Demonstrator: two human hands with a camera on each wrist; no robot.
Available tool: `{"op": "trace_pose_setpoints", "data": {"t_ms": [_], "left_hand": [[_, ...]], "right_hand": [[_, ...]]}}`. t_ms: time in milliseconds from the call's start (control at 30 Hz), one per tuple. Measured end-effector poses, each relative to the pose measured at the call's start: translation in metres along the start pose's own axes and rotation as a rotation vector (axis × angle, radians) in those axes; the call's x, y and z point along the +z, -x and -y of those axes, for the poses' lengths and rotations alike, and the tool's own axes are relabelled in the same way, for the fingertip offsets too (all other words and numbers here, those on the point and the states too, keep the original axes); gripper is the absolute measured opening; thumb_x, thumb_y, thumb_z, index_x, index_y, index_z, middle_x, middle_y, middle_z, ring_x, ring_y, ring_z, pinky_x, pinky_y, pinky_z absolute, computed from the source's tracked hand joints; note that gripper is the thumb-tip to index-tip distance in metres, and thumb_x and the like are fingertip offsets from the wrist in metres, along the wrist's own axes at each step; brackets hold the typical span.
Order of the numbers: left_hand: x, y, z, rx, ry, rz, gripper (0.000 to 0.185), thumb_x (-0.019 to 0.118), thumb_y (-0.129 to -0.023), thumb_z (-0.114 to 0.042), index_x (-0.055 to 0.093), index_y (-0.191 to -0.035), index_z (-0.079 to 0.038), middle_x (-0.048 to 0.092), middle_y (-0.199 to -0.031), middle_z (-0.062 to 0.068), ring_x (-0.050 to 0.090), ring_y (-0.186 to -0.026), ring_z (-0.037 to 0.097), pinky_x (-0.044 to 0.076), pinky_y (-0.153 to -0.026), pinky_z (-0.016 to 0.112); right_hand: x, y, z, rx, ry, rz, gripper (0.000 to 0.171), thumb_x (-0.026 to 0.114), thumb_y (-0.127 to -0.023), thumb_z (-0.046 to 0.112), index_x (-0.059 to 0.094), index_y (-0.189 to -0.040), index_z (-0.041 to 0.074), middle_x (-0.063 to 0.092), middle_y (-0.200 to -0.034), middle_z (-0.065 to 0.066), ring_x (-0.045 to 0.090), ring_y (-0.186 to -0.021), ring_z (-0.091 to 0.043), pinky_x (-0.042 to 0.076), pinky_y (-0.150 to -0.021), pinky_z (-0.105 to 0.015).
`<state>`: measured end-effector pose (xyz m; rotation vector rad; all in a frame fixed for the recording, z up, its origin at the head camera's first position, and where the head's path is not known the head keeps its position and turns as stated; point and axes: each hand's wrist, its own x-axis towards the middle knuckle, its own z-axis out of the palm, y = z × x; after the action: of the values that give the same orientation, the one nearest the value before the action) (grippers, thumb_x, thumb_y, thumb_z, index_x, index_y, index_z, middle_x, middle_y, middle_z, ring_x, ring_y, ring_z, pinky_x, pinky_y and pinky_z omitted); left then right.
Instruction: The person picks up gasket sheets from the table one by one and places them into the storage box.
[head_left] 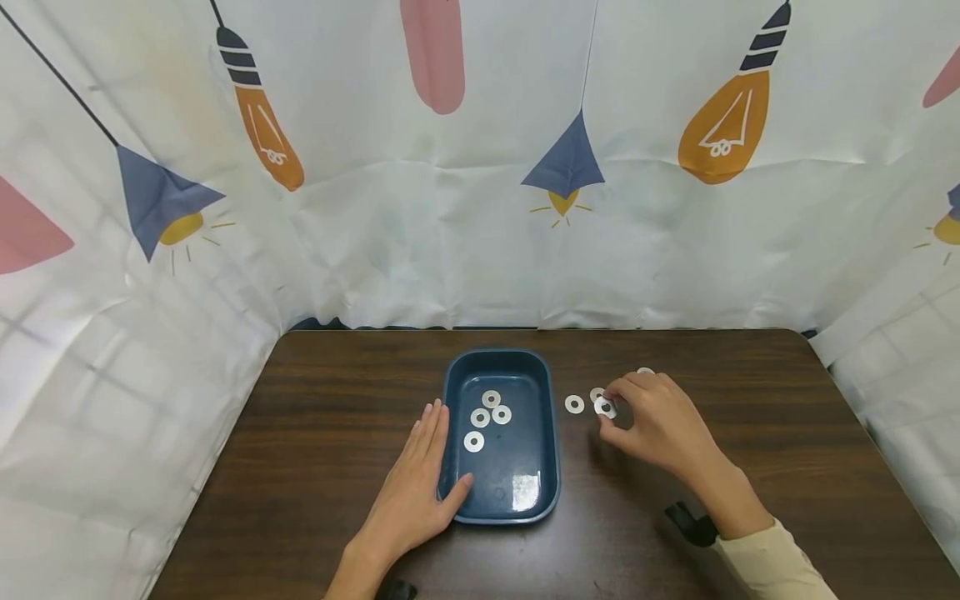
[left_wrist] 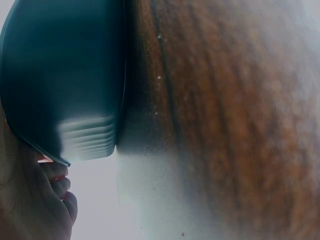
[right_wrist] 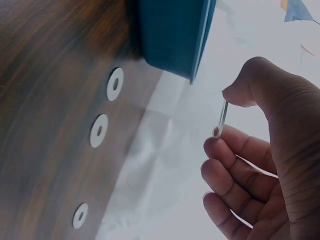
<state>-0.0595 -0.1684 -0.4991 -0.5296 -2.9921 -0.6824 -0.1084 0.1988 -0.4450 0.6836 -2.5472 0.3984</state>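
Observation:
A dark blue tray (head_left: 517, 467) stands on the table, with several flat metal washers (head_left: 474, 442) lying in its left half. Along the tray's left side rests my left hand (head_left: 412, 492), fingers straight, the thumb over the rim. Between thumb and fingertip my right hand (head_left: 660, 421) pinches one washer (head_left: 605, 407), held above the table to the right of the tray. In the right wrist view this washer (right_wrist: 223, 119) appears edge-on. Three other washers lie on the table there: the nearest to the tray (right_wrist: 115, 84), a middle one (right_wrist: 99, 130) and a farther one (right_wrist: 80, 215).
The brown wood-grain table (head_left: 322, 417) has rounded back corners. Behind it and at both sides hangs a white curtain (head_left: 480, 250) printed with lamps and bulbs. A black strap piece (head_left: 692, 525) sits at the right wrist.

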Motion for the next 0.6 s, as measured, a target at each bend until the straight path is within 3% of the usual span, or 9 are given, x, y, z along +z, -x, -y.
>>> {"op": "trace_pose_setpoints", "data": {"t_ms": [200, 433, 600], "left_hand": [[0.000, 0.000, 0.000, -0.009, 0.022, 0.025, 0.098, 0.066, -0.100, -0.049, 0.011, -0.172, -0.013, 0.003, -0.181, -0.002, 0.008, -0.169, 0.020, -0.006, -0.134, 0.018], [-0.001, -0.002, 0.000, -0.005, 0.006, 0.023, 0.098, 0.066, -0.100, -0.049, 0.011, -0.172, -0.012, 0.009, -0.181, 0.004, 0.009, -0.169, 0.020, 0.021, -0.136, 0.048], [0.000, -0.001, 0.001, 0.001, 0.005, 0.017, 0.097, 0.066, -0.100, -0.049, 0.011, -0.171, -0.011, 0.008, -0.181, 0.003, 0.011, -0.169, 0.022, 0.009, -0.138, 0.033]], "right_hand": [[-0.002, -0.005, 0.002, -0.008, -0.024, 0.019, 0.020, 0.084, -0.073, 0.020, 0.076, -0.089, 0.012, 0.073, -0.082, 0.002, 0.064, -0.074, -0.014, 0.058, -0.074, -0.044], [0.001, -0.012, 0.006, -0.046, -0.042, 0.003, 0.020, 0.083, -0.073, 0.021, 0.076, -0.087, 0.010, 0.072, -0.080, 0.001, 0.063, -0.073, -0.015, 0.058, -0.075, -0.041], [0.003, -0.018, 0.009, -0.064, -0.060, 0.007, 0.018, 0.082, -0.073, 0.020, 0.075, -0.086, 0.011, 0.071, -0.079, 0.002, 0.062, -0.073, -0.015, 0.053, -0.069, -0.037]]}}
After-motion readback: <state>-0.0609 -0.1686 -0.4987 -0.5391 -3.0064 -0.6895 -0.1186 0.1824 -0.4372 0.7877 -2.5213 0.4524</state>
